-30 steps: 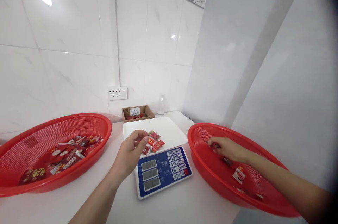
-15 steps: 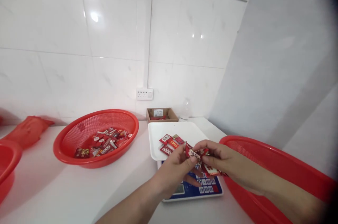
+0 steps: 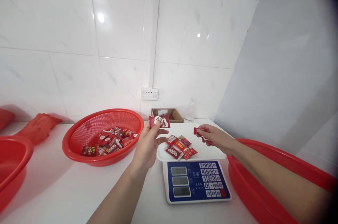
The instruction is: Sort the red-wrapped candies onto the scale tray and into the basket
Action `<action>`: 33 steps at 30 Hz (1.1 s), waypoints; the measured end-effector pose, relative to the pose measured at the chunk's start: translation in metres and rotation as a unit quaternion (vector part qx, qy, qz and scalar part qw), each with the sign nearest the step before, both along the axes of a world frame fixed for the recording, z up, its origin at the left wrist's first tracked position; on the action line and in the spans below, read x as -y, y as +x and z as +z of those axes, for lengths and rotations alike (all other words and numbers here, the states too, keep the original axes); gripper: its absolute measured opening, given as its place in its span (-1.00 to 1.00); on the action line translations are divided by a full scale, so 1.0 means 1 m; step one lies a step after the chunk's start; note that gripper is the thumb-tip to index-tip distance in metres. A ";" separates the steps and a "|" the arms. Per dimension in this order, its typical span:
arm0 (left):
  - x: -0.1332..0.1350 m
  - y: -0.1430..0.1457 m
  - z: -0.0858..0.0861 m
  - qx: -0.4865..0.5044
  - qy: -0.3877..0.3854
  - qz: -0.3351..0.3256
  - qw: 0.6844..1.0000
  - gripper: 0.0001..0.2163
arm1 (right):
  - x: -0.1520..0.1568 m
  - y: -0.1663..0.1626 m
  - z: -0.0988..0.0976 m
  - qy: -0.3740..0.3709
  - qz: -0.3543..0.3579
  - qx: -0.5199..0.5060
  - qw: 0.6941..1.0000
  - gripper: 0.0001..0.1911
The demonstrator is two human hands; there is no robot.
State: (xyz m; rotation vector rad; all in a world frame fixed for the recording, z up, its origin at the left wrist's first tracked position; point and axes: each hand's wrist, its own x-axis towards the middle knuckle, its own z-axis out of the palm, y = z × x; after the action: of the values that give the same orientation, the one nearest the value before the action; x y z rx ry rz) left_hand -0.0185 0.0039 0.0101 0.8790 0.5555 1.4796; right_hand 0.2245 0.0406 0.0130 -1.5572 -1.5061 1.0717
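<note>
My left hand [image 3: 148, 142] is raised between the scale and the middle basket, pinching a red and white candy packet [image 3: 160, 121] at its fingertips. My right hand [image 3: 214, 136] reaches over the white pan of the scale [image 3: 208, 151], fingers closed on small red candy packets [image 3: 201, 132]. Several red packets [image 3: 180, 147] lie on the pan's left part. Below the pan is the scale's blue keypad face [image 3: 196, 181] with three displays.
A red mesh basket [image 3: 103, 136] with several packets stands left of the scale. Another red basket [image 3: 266, 185] is under my right forearm, a third [image 3: 12, 162] at the far left. A red bag [image 3: 37, 127], a small cardboard box [image 3: 169, 113] and a wall socket [image 3: 149, 93] are at the back.
My hands were together over the keypad half a second ago; now they have parted, the left carrying one packet up and left, the right moving over the pan. A second ago the right was in the right basket.
</note>
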 end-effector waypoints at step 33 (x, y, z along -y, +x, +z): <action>-0.001 -0.003 0.001 -0.001 0.018 -0.014 1.000 -0.82 | -0.092 -0.044 -0.028 -0.019 0.071 0.241 0.968 -0.69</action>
State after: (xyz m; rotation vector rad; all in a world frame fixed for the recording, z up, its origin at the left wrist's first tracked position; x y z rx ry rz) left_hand -0.0215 0.0052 0.0110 0.9129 0.5174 1.4685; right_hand 0.1801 0.1327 -0.0153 -1.8512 -1.9521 0.8335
